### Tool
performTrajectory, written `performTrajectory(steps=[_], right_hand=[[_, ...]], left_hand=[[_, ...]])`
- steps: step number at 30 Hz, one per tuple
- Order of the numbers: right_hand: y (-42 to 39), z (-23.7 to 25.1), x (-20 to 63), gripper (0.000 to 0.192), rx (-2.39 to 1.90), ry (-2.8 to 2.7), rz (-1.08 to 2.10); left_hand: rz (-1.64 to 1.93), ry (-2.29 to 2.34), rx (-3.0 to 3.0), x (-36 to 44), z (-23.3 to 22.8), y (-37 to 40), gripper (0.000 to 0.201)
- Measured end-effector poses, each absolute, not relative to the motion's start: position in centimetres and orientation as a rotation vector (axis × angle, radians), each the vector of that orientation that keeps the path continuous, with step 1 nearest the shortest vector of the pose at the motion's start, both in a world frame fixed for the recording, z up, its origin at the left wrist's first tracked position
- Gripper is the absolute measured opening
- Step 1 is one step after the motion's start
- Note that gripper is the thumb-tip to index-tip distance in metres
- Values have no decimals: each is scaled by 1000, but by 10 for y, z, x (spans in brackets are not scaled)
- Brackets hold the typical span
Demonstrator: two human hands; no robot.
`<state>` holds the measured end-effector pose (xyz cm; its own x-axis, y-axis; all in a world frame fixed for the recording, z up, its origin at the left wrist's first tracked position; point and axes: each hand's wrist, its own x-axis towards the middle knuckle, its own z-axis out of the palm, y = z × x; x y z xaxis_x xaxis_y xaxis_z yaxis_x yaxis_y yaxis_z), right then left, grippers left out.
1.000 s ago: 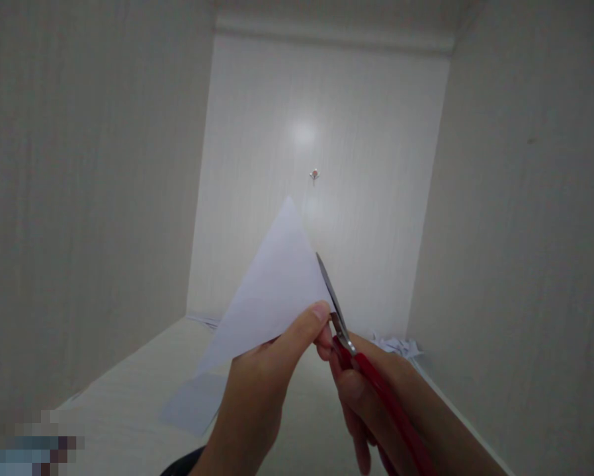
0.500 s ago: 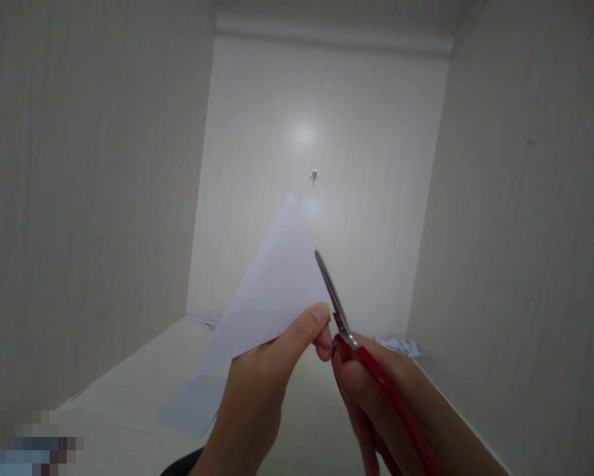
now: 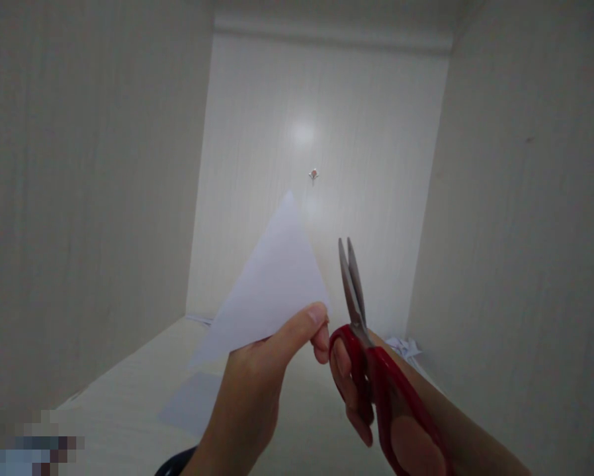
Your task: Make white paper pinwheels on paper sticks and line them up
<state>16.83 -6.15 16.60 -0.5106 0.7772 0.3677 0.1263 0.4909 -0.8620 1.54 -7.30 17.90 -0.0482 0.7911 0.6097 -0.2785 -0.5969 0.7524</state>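
Note:
My left hand [image 3: 257, 390] pinches the lower right corner of a folded white paper triangle [image 3: 272, 281], held up in front of me with its tip pointing upward. My right hand [image 3: 376, 403] grips red-handled scissors [image 3: 371, 357], fingers through the loops. The steel blades [image 3: 351, 281] point up, slightly parted, just to the right of the paper's edge and apart from it.
A pale wooden alcove surrounds me, with walls at the left, right and back [image 3: 321, 132]. A flat sheet of paper [image 3: 192, 403] lies on the light desk surface below. Paper scraps [image 3: 403, 345] sit in the back right corner. A small pin [image 3: 313, 174] is stuck in the back wall.
The scissors have moved right, away from the paper's edge, and turned so the handles and both blades show. The paper triangle and my left hand have stayed nearly still.

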Motion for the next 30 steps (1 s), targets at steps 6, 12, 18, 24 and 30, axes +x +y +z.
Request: performTrajectory(steps=[6,12,18,24,30], right_hand=[[-74,181,168,56,-682,-2054,1089],[-73,181,170,60,-781,-2023,1163],[-67,170,178,56,-693,-2076,1152],[-73,171,175,54,-775,-2058,1113],[-77,174,169,57,-803,-2036,1074]], left_hand=[[1709,512,1421,15,178,-72,38],[1740,508,1389,15,180,-74,36],[1760,525,1370,15,179,-74,37],[1776,599,1412,14,176,-70,37],[1819,647,1460,16,178,-75,36]])
